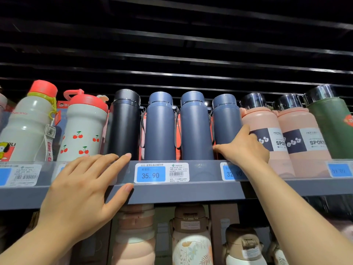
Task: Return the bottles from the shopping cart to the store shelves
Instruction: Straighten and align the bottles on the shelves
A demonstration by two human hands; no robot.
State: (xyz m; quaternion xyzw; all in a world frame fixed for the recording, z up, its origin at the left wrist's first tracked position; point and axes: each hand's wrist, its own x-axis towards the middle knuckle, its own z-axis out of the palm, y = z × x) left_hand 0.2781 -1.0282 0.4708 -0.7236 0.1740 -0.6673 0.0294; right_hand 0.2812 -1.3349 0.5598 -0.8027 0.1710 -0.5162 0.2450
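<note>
The rightmost blue bottle (pixel 226 119) is stood upright on the shelf (pixel 172 192), just behind its front edge, at the right end of a row of three alike and just beside a pink bottle (pixel 265 134). It is held low on its body by the right hand (pixel 242 148): the grip is partly closed, with the thumb laid across the front near the base and the fingers curled round its right side, between it and the pink bottle. This hold near the base is judged to be for sliding the bottle back into line. The left hand (pixel 84 190) is spread flat, fingers straight, against the shelf's front edge and price strip, near the black bottle (pixel 125 125); nothing is held by it, and it is probably placed there for steadying. Every bottle on the shelf is capped, so their contents cannot be told. The shopping cart is not shown.
</note>
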